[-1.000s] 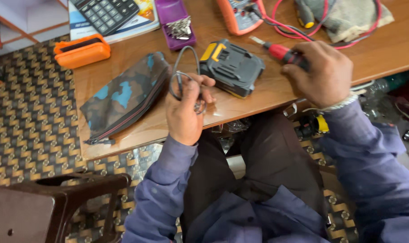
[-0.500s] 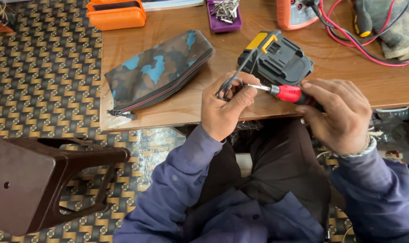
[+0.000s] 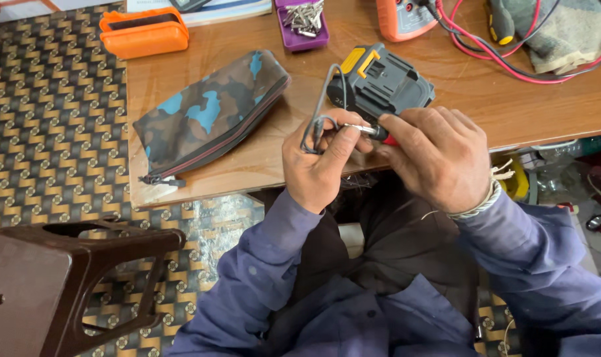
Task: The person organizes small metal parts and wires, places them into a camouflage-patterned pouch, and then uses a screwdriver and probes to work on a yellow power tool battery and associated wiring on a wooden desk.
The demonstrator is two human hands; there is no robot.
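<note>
While left hand (image 3: 317, 162) pinches grey wire (image 3: 321, 106), right hand (image 3: 436, 155) fingers clamp screwdriver (image 3: 373, 132)

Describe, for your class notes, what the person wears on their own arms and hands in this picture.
Both arms are covered by long, loose sleeves of blue-purple cloth, the left sleeve and the right sleeve alike, creased and reaching to the wrists. The left hand is bare, with no glove or ring in view. The right hand is bare too, but a pale twisted thread band circles its wrist.
</note>
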